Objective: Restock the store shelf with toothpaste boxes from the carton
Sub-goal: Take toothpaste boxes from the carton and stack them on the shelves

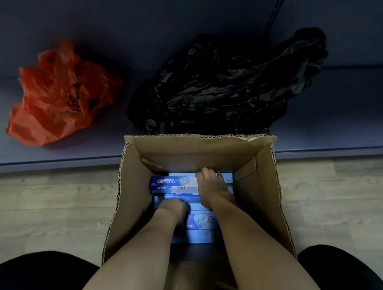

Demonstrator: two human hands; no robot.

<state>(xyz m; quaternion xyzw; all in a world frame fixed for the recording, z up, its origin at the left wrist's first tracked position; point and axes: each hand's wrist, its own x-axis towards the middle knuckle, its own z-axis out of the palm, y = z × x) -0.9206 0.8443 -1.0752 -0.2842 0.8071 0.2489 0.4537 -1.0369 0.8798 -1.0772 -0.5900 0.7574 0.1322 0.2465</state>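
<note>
Two hands are reaching down into the open carton [133, 208], which is sitting on the wood floor at about six o'clock in the head view, right against the edge of the low shelf [345, 114]. Blue toothpaste boxes [174, 185] are lying flat in rows at the bottom of the carton. The left hand [173, 207] is pressing down on the boxes on the nine o'clock side of the pile, with its fingers curled under, so I cannot tell if it is gripping a box or only touching. The right hand [212, 188] is lying flat and fairly wide over the boxes toward twelve o'clock, fingertips near the far wall; I cannot tell if it is holding one either. A red bag [59, 96] is resting on the shelf at about ten o'clock, and a black bag [223, 86] is lying at twelve o'clock, just behind the carton. To do this step well, I think each hand should be closing around a few boxes by their long sides, keeping them level, and lifting straight up so they are not catching on the carton walls.
</note>
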